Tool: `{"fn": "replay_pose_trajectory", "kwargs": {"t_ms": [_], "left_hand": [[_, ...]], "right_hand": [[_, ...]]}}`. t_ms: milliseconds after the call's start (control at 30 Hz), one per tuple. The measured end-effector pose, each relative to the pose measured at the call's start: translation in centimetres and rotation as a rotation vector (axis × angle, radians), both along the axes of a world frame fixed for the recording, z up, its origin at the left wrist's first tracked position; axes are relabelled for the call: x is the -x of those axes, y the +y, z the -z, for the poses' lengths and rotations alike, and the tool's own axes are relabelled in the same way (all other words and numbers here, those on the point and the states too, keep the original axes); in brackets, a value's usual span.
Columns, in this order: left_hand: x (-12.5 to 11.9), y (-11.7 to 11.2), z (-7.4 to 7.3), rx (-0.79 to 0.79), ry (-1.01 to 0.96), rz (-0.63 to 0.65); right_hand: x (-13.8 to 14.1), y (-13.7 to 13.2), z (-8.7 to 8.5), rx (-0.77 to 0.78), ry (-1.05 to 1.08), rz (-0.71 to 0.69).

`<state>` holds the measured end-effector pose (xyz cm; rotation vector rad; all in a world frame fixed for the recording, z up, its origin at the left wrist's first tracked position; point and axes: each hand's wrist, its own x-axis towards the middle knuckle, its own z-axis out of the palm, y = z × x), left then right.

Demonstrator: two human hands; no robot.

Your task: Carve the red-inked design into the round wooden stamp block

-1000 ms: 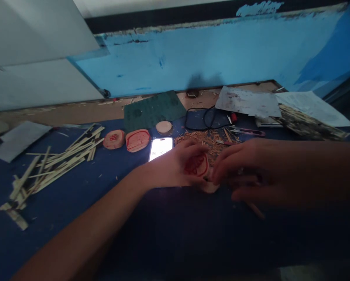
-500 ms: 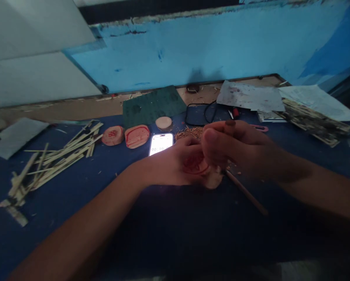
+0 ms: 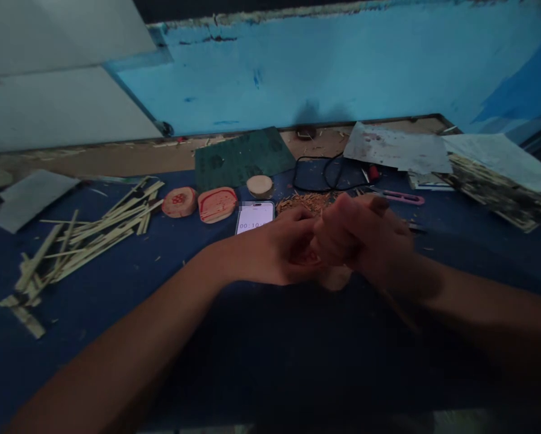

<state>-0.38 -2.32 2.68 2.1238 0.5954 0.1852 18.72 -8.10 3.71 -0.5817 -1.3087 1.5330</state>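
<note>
My left hand [image 3: 275,250] is closed on a wooden piece with red markings [image 3: 305,255], pressing it low over the blue tabletop. Fingers of both hands cover most of this piece. My right hand [image 3: 372,241] is wrapped in a fist around a wooden-handled tool [image 3: 379,205]; only the handle's rounded end shows, and its working tip is hidden. The two hands touch over the wood. Under them lies a pale round wood piece [image 3: 336,278]. A thin wooden stick [image 3: 401,312], dim and blurred, slants out below my right wrist.
Wood shavings [image 3: 304,203] are heaped behind my hands. A phone [image 3: 255,217] showing a timer, two red-marked wood blocks [image 3: 179,202] and a plain disc [image 3: 259,185] stand left of them. Bamboo strips [image 3: 94,241] lie farther left. A pink cutter [image 3: 403,198] and black cord [image 3: 315,175] lie behind.
My right fist has rolled over, its handle end tipping to the right, and bears closer onto the wood. The pink cutter shows more. The whole view has shifted slightly and darkened.
</note>
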Motion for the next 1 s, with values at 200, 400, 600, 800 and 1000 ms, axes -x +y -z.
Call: {"fn": "replay_pose_trajectory", "kwargs": {"t_ms": [200, 400, 600, 800, 1000], "left_hand": [[0.0, -0.1, 0.2, -0.123, -0.016, -0.02], [0.0, -0.1, 0.2, -0.116, -0.018, -0.021], [-0.2, -0.2, 0.0, -0.115, -0.032, -0.021], [-0.3, -0.4, 0.0, -0.122, -0.02, -0.033], [-0.4, -0.7, 0.3, -0.132, -0.03, -0.047]], "right_hand": [[-0.6, 0.0, -0.1, -0.018, 0.028, -0.025], [-1.8, 0.6, -0.2, -0.091, -0.03, -0.088], [-1.4, 0.5, -0.7, -0.058, -0.004, -0.019], [-0.1, 0.5, -0.8, 0.022, 0.103, 0.011], [0.3, -0.2, 0.9, -0.036, 0.072, 0.084]]}}
